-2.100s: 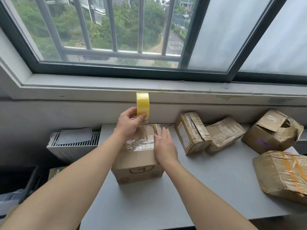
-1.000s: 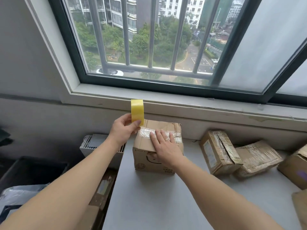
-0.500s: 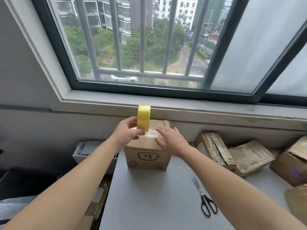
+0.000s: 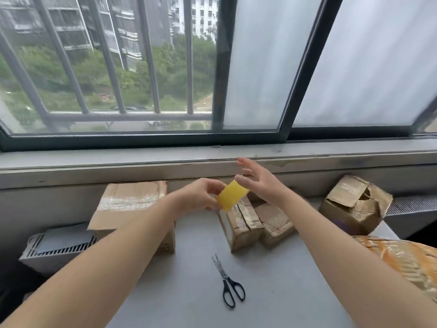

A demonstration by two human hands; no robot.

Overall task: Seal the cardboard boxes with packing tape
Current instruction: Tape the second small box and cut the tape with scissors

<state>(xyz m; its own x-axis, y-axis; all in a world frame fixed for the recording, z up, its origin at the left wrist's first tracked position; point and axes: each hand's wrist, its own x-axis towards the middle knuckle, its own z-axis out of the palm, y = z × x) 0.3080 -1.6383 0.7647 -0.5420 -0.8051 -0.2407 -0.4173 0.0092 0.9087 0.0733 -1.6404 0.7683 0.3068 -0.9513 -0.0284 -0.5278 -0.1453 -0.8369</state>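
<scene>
Lifted off the brown cardboard box, our left hand pinches the yellow tape roll, right hand splayed beside it; we judge that seam sealed

1 head-worn wide-angle view, close above table, facing forward toward window, edges seemingly bowed

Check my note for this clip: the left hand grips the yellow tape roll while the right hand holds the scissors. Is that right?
Not quite. In the head view the left hand does grip the yellow tape roll, but the right hand is open and holds nothing. The scissors lie on the grey table.
</scene>
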